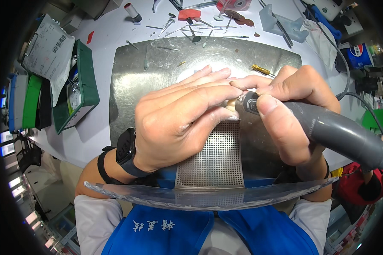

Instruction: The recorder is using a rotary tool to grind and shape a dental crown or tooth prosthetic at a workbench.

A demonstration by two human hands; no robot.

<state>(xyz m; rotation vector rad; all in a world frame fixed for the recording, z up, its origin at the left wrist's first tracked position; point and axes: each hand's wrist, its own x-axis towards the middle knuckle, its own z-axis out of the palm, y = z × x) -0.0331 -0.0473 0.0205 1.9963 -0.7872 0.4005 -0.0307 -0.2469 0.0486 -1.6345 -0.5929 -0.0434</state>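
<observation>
Both hands met over the dull silver metal plate [130, 91], bringing a tool to a small piece.
From where I stood, the left hand [181, 110] was closed, pinching a small, cream-coloured, tooth-like piece [232, 106] between thumb and fingers, just above the top end of the silver metal grille with small round holes [210, 157]. The right hand [295, 110] gripped a dark grey, cylindrical, corded handpiece [336, 127], its nose right beside the piece; I couldn't tell whether they touched. Working it well, I judged, called for a light, even stroke, fingers braced against each other, fingertips clear of the nose, and the clear, curved plastic shield [208, 199] between face and dust.
</observation>
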